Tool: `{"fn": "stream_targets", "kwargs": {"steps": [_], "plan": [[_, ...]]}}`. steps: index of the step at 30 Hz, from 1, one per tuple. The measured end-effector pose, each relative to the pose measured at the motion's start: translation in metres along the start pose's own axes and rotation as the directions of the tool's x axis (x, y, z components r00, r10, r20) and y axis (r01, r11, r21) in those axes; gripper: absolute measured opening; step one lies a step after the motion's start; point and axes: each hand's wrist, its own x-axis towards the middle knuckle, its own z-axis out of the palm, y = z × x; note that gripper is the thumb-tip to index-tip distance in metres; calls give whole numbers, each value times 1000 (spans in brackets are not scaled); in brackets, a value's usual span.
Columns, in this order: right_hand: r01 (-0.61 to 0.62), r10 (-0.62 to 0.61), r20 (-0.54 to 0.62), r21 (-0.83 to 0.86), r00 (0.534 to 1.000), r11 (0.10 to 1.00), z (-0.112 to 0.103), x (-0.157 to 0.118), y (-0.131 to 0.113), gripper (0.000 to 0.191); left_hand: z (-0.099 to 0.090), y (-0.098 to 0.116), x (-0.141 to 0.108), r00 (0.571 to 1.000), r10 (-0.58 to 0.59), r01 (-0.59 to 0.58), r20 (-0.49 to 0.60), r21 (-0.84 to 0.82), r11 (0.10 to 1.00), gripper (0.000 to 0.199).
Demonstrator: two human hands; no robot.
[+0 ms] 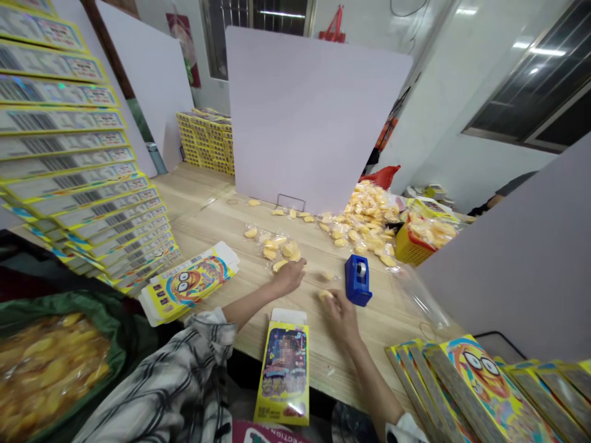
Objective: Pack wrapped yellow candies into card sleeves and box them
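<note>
Pale wooden tabletop, backed by a white divider. Small wrapped yellow pieces are scattered around its middle, with a larger heap toward the far right corner. One yellow piece is pinched in the right hand, beside a blue tape dispenser. Other pieces are reached by the left hand; whether any is gripped cannot be told. At the near edge, a yellow box is seen. Wrappers are best pinched lightly, one piece apart from its neighbours.
</note>
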Motion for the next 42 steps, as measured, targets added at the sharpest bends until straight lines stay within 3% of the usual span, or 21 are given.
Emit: {"fn": "stream_targets", "kwargs": {"steps": [2,4,6,8,10,11,15,18,21,24,28,31,33,35,37,38,39,40,42], "plan": [[-87,112,-136,174,984,981,-12,12,-2,34,-12,-5,-4,996,-68,63,-61,-85,994,17],[-132,206,-193,337,959,932,-20,23,-5,35,-25,-10,-11,991,-108,94,-80,-169,981,15],[-193,284,-134,465,949,864,-23,31,-8,35,-35,-16,-22,984,-176,146,-37,-401,904,17],[-262,329,-33,534,944,804,-18,34,-11,35,-42,-22,-33,968,-246,214,42,-651,729,24],[-302,337,39,549,941,779,-10,36,-16,37,-47,-26,-42,953,-287,255,100,-776,576,31],[-305,330,55,543,943,782,-5,36,-20,37,-49,-28,-46,948,-299,268,112,-789,553,34],[-244,227,95,468,969,850,11,40,-34,35,-51,-28,-56,936,-323,289,138,-825,486,37],[-214,149,190,388,970,897,21,40,-39,34,-42,-22,-64,951,-280,262,131,-823,503,33],[-231,137,287,326,948,917,31,30,-35,30,-28,-16,-77,962,-193,272,193,-720,639,27],[-233,158,291,243,944,942,38,10,-26,25,-20,-13,-89,962,-144,255,231,-576,777,17],[-134,105,279,83,954,988,41,-14,-20,20,-22,-12,-90,962,-77,192,263,-448,873,5],[-53,36,356,39,934,998,38,-19,-22,15,-28,-8,-84,940,4,121,340,-347,930,6],[-11,-11,473,45,881,999,34,-16,-27,13,-32,-2,-83,916,50,73,398,-287,955,11],[29,-54,618,51,784,998,27,-11,-32,18,-34,8,-88,900,71,28,429,-220,975,16],[81,-80,730,35,679,996,21,-5,-37,23,-35,20,-99,925,68,-47,375,-66,997,18],[116,-75,754,-1,653,993,17,-2,-39,25,-35,27,-105,947,64,-82,316,43,996,20],[152,-56,747,-61,662,986,15,0,-41,26,-34,34,-112,965,70,-111,254,149,983,24],[186,-35,705,-139,708,973,12,2,-42,26,-34,40,-120,974,94,-142,207,234,962,30],[215,-33,534,-281,845,935,10,5,-42,23,-31,49,-132,965,175,-228,194,294,928,45]]}}
